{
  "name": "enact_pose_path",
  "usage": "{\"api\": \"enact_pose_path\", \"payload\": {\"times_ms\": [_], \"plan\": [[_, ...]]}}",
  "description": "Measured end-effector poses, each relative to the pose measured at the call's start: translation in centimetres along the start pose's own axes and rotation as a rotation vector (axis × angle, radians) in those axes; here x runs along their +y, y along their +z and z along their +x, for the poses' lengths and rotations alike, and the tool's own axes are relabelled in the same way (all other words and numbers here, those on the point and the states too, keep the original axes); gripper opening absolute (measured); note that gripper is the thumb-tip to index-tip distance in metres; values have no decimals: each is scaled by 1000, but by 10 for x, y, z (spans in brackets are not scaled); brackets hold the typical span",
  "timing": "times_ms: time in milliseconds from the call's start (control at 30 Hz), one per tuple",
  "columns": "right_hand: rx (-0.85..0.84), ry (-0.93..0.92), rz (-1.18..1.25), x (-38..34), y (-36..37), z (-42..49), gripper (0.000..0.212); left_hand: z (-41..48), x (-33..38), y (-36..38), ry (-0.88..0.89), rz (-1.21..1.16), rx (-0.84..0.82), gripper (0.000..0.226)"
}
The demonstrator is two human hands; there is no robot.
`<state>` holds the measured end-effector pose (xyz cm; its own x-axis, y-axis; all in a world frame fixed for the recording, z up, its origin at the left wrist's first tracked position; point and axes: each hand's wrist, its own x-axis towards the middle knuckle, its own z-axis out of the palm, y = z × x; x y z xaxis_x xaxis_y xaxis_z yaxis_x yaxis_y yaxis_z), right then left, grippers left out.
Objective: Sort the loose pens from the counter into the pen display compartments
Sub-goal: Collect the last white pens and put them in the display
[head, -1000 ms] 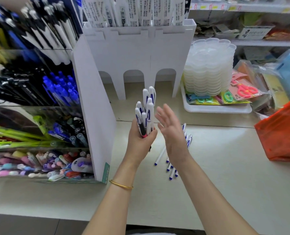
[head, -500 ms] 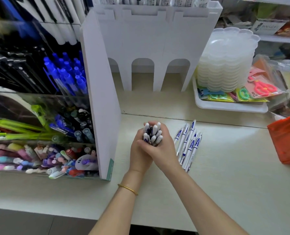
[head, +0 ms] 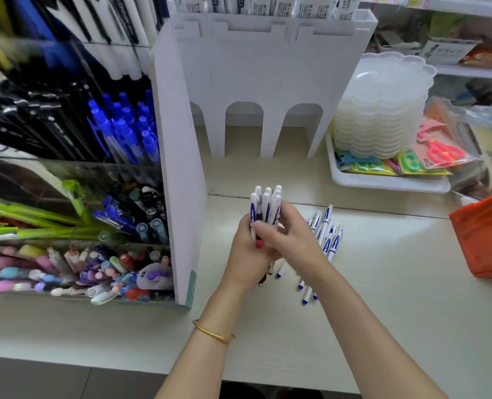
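Held pens: a bundle of white plastic pens with blue clips [head: 265,207] stands upright just above the middle of the view. The rounded tops point to 12 o'clock and most of the lower ends are hidden by the hands.
Left hand: the left hand [head: 244,257] wraps the bundle from its 9 o'clock side, fingers curled round the barrels.
Right hand: the right hand [head: 295,240] closes over the same bundle from 3 o'clock, fingers curled across its front.
Loose pens: a row of matching white and blue loose pens [head: 329,240] lies flat at 3 o'clock of the hands, partly behind the right wrist, blue tips toward 6 o'clock.
Counter: a pale beige counter [head: 397,312] carries the loose pens.
Display: a clear acrylic pen display [head: 75,174] fills the 9 o'clock side. Blue-capped and black pens fill an upper compartment, green and dark ones sit below, and pastel ones are lowest.
Panel: a white side panel [head: 178,174] stands between the display and the hands.
Stand: a white cardboard stand with arched cut-outs [head: 270,82] sits at 12 o'clock.
Stack: a stack of translucent scalloped plastic dishes [head: 383,105] at 2 o'clock rests in a shallow white tray [head: 388,181].
Bag: an orange bag [head: 486,237] lies at the 3 o'clock edge.
Wrist: a thin gold bangle [head: 214,335] circles the left wrist.
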<state>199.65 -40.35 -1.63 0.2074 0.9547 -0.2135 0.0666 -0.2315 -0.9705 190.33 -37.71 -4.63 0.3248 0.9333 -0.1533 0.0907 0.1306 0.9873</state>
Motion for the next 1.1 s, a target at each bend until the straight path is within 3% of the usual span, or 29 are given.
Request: {"api": "enact_pose_path", "payload": {"times_ms": [167, 300, 533, 733, 867, 967, 1000, 1100], "plan": [[158, 22, 205, -25, -15, 0, 24, -15, 30, -14, -152, -331, -186, 24], [282, 38, 207, -40, -13, -10, 23, -19, 42, -23, -271, -546, -300, 23], [414, 23, 37, -49, 3, -39, 9, -30, 44, -27, -303, -375, -261, 22], [321, 99, -231, -62, 21, -60, 46, -65, 49, -29, -226, -187, -233, 23], [253, 24, -304, -62, 29, -79, 33, -99, 59, -35, -223, -222, -287, 10], [137, 48, -170, -62, 33, -95, 34, -124, 61, -46, -206, -266, -304, 6], [84, 71, -83, -63, 36, -99, 34, -132, 60, -52, -206, -302, -297, 9], [-32, 101, 62, -64, 46, -107, 27, -150, 61, -68, -225, -383, -257, 47]]}}
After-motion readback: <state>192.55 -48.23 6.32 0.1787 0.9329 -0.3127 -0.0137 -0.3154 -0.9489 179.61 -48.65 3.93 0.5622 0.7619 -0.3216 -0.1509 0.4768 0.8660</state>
